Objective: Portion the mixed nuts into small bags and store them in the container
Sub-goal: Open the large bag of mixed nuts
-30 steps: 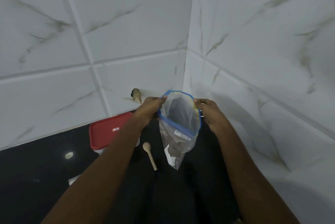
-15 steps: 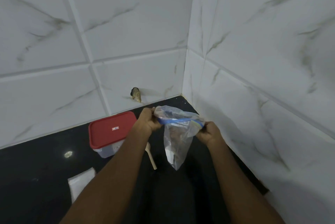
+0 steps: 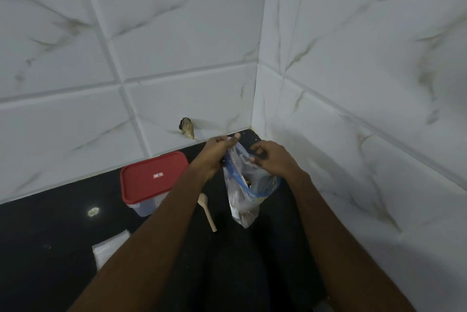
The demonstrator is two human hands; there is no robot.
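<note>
A person stands at a black tabletop [image 3: 50, 248] that runs into a corner of white marble-look wall tiles [image 3: 177, 46], with both bare forearms reaching forward toward twelve o'clock. The left hand [image 3: 217, 153] is closed, its fingers pinched on the upper edge of a clear zip bag [image 3: 242, 200] with a blue seal strip, so the bag hangs from that grip above the tabletop. The right hand [image 3: 271, 160] sits just at three o'clock of the left, fingers curled and partly spread over the bag's mouth; it touches the plastic, but whether it truly grips it cannot be told from this angle. The bag's top is crumpled and folded toward the right hand, and a few brown nuts [image 3: 247, 181] show through the plastic just below the blue strip, with more dark contents lower down near the bag's pointed bottom. At nine o'clock of the bag, partly hidden by the left forearm, stands a clear storage container [image 3: 145, 205] with its red lid [image 3: 151, 176] shut on top. Between container and bag a small wooden spoon [image 3: 206, 210] lies flat on the tabletop, its bowl toward twelve o'clock and its handle toward five. At about seven o'clock of the container, beside the left forearm, lies a flat stack of small clear bags [image 3: 106, 251]. A small dark and tan stub [image 3: 186, 127] sticks out from the back wall just above the tabletop.
</note>
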